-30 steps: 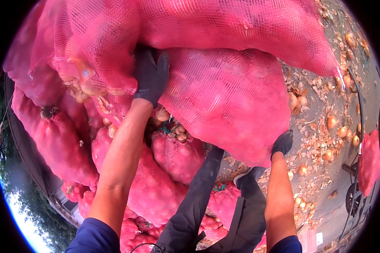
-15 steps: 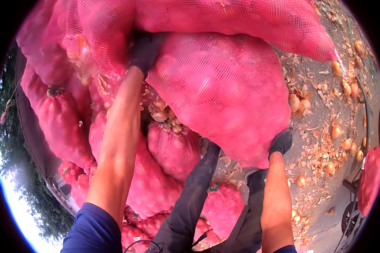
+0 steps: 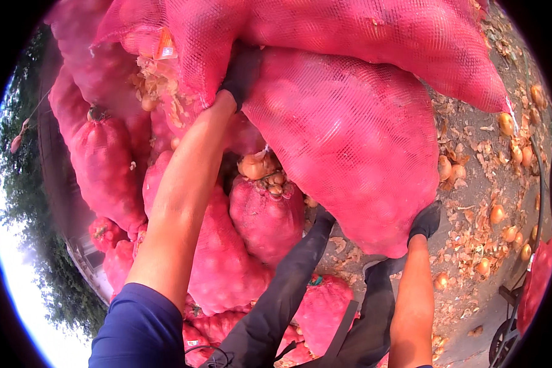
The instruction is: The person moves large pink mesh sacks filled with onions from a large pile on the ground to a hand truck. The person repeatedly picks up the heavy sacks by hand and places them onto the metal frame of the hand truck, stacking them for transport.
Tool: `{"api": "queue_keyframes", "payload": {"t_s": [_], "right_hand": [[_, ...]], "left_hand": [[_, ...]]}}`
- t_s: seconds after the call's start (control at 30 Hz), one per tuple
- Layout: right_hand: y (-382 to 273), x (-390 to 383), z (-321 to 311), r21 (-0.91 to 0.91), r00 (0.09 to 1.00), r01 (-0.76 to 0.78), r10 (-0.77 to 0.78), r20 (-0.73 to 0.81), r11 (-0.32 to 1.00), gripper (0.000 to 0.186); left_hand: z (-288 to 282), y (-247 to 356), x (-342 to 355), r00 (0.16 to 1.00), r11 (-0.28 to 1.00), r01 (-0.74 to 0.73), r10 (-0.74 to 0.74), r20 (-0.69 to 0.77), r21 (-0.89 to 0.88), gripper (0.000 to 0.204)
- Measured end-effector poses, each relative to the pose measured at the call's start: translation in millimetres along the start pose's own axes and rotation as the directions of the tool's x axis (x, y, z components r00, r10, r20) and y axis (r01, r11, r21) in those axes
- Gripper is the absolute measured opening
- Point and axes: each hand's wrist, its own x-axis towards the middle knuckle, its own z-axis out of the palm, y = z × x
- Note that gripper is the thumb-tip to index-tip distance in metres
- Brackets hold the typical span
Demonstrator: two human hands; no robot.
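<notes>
A big red mesh sack of onions (image 3: pixel 349 141) lies slanted in front of me, bulging and full. My left hand (image 3: pixel 242 73), in a dark glove, is closed at its upper left corner, wedged beside another full sack (image 3: pixel 205 43); the fingertips are hidden between the mesh. At the lower right corner of the big sack, my gloved right hand (image 3: pixel 426 221) grips the mesh from the side, with its fingers partly behind the sack. A further long onion sack (image 3: pixel 374 27) lies against its far edge.
Several red onion sacks are piled at the left, one tied sack (image 3: pixel 267 214) standing by my leg (image 3: pixel 288 276). Loose onions (image 3: pixel 497 213) and dry skins litter the ground at the right. A dark hose (image 3: pixel 541 165) and a wheel (image 3: pixel 503 340) are at the right edge.
The whole view has shifted, so sacks and ground appear farther right and lower. Both hands stay on the same corners of the big sack, which has barely moved against its surroundings.
</notes>
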Motion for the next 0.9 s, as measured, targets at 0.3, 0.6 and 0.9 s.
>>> {"api": "queue_keyframes", "payload": {"t_s": [0.3, 0.6, 0.9], "right_hand": [[-27, -34, -40, -0.008, 0.992, -0.047, 0.048, 0.115, 0.999, 0.051], [-19, -63, -4, 0.121, 0.964, -0.211, 0.227, -0.139, 0.970, 0.049], [-8, -26, -10, 0.054, 0.993, -0.098, 0.102, -0.063, 0.994, 0.056]], "left_hand": [[-1, -5, 8, 0.993, 0.929, -0.035, 0.074, -0.092, 0.368, 0.033], [-3, 18, 11, 0.986, 0.973, -0.072, 0.036, -0.164, -0.222, 0.052], [-4, 21, -8, 0.995, 0.834, 0.088, -0.053, 0.080, -0.544, 0.056]]}}
